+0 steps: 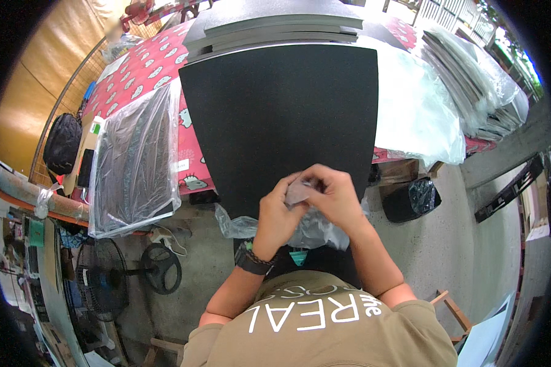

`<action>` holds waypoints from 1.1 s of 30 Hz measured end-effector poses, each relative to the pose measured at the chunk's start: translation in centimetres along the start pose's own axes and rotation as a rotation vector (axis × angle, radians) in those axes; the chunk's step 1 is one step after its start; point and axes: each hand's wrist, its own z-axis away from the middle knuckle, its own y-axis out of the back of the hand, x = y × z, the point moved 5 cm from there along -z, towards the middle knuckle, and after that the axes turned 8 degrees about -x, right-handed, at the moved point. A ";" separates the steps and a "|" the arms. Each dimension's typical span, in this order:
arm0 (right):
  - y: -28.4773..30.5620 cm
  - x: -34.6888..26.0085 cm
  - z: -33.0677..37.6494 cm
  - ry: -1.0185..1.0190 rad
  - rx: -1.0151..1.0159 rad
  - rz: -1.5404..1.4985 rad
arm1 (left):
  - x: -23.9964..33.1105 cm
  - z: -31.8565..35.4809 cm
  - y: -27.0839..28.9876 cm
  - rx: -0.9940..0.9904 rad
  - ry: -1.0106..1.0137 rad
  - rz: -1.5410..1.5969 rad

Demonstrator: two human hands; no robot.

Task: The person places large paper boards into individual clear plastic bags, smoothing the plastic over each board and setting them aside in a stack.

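A small greyish scrap — plastic, perhaps, though blurred — is pinched between the left hand and right hand; a black board spreads beneath and ahead of them, stacked boards farther off.

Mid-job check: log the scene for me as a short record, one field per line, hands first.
Left hand: fingers closed on a small translucent scrap
Right hand: thumb and fingers pinching the same scrap
Below hands: near part of a large black panel
Near the lap: crumpled clear plastic
Beyond panel: stack of boards
Left of panel: plastic-wrapped dark panel on a pink patterned tablecloth
Right of panel: whitish plastic sheeting
Lower left: black fan
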 end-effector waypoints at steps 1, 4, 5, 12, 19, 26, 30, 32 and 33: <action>0.6 0.3 -0.2 0.027 0.023 -0.178 | -0.6 -0.3 0.3 0.008 0.046 0.122; 1.1 1.4 0.2 0.206 0.106 -0.188 | -2.2 -0.8 0.3 -0.016 0.134 0.465; 0.7 1.1 0.3 0.139 -0.004 -0.206 | -2.1 -0.9 0.4 -0.026 0.112 0.551; 0.1 2.3 0.5 -0.033 0.029 -0.399 | -2.5 -0.3 1.2 0.085 0.175 0.729; -0.6 1.1 0.6 0.047 0.153 -0.049 | -3.6 0.7 0.6 0.092 0.194 0.908; -0.5 1.5 0.5 0.075 0.171 -0.052 | -1.8 0.2 1.7 0.105 0.178 0.700; -1.0 1.1 0.5 0.080 0.196 0.007 | -3.4 0.9 1.3 0.107 0.177 0.931; -0.9 1.4 0.3 0.027 0.199 -0.044 | -3.5 1.2 0.7 0.097 0.170 0.975; -0.8 1.6 0.3 0.003 0.204 -0.069 | -3.3 1.2 0.4 0.078 0.143 0.949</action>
